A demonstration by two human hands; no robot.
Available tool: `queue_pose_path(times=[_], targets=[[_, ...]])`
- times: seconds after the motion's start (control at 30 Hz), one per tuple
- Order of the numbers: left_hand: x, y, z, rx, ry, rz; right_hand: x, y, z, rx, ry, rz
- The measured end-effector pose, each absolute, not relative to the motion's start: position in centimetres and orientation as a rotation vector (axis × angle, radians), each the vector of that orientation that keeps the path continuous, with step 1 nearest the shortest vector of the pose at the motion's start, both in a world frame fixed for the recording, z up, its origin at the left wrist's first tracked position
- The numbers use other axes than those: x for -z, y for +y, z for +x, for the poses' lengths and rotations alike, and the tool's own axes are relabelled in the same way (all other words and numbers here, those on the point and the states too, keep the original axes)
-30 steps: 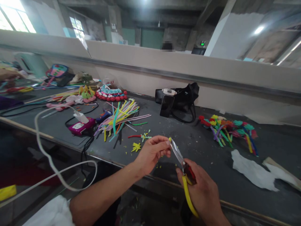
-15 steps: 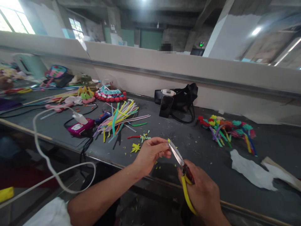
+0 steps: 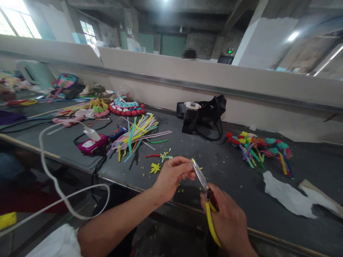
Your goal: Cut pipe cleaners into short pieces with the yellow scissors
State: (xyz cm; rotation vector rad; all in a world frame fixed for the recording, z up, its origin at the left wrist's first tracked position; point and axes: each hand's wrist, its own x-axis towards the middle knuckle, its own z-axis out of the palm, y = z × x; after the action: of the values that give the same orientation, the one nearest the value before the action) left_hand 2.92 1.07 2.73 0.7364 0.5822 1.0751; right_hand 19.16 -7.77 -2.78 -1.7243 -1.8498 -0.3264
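My right hand (image 3: 227, 216) is wrapped round the yellow handles of a pair of scissors (image 3: 200, 175), whose blades point up toward my left fingertips. Finger and thumb of my left hand (image 3: 175, 175) are pinched together on a small yellow pipe cleaner piece (image 3: 192, 160); most of it is hidden, and its tip shows at the blade ends. Short yellow pieces lie in a small pile (image 3: 154, 168) just left of my left hand. Behind that hand are a red pipe cleaner (image 3: 152, 155) and pale green snippets (image 3: 166, 156).
A bundle of coloured pipe cleaners (image 3: 136, 134) lies left of centre, by a magenta power box (image 3: 93, 144) with a white cable. A black bag (image 3: 211, 110) and a phone (image 3: 189, 121) stand at the back. Pipe cleaner flowers (image 3: 257, 142) and white paper (image 3: 286, 196) lie right.
My right hand and the scissors have shifted slightly left and up, and the blades look closer together. My left hand stays nearly in place.
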Motion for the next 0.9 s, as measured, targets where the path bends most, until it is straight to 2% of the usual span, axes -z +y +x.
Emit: queue_pose_path(times=[0.4,0.63,0.77,0.9], targets=[[-2.5,1.2,2.9,-1.067,0.618,0.777,3.6,-7.9,19.9,0.184,-1.883,-1.767],[-2.5,1.5,2.5,-1.042,0.629,0.871,1.7,-7.5,19.2,-0.114,-1.726,-1.765],[-2.3,1.3,2.5,-0.992,0.714,1.066,1.2,-6.9,19.0,-0.277,-1.602,-1.616],[-1.9,0.3,2.6,-0.982,0.889,1.551,0.5,-6.5,18.6,-0.435,-1.521,-1.554]])
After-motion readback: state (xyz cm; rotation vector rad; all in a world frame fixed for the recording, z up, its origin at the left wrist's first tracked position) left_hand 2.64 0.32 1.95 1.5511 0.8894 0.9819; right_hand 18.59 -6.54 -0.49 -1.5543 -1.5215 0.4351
